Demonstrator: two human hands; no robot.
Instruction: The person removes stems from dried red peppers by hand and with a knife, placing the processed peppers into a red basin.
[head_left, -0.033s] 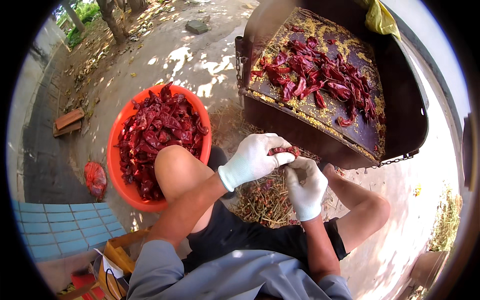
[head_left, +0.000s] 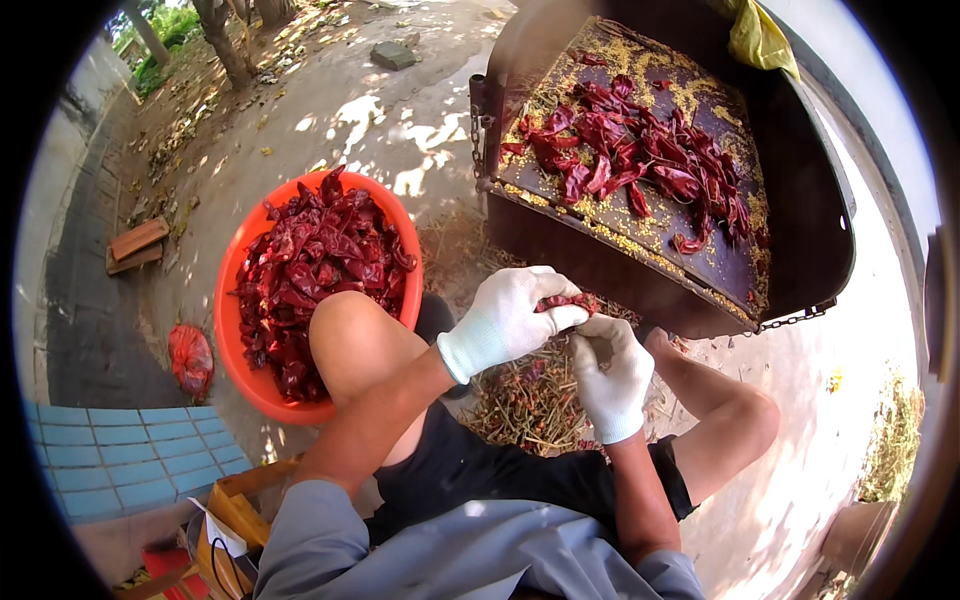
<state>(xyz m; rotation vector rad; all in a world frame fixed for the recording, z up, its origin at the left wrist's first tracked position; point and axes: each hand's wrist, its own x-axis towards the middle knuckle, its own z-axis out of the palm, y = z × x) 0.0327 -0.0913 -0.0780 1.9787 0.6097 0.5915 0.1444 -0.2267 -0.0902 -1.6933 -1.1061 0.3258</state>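
I am seeing the gloved left hand (head_left: 512, 312) pinching a red chili (head_left: 568, 301) between thumb and fingers, above the stem pile (head_left: 520, 400). The right hand (head_left: 613, 378) is sitting just beside the chili's right end, fingers bent toward thumb, grip on it unclear. Other chilies (head_left: 320, 250) are filling the orange tub (head_left: 226, 310).

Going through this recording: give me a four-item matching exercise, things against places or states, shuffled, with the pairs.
1. round orange plastic tub
2. white-gloved left hand
3. crumpled yellow cloth or bag
4. small red plastic bag

A. at the dark brown metal bin's upper edge
B. holding a dried red pepper
C. on the ground, left of the tub
D. heaped with dark red peppers

Pairs: 1-D, 2-B, 3-A, 4-C
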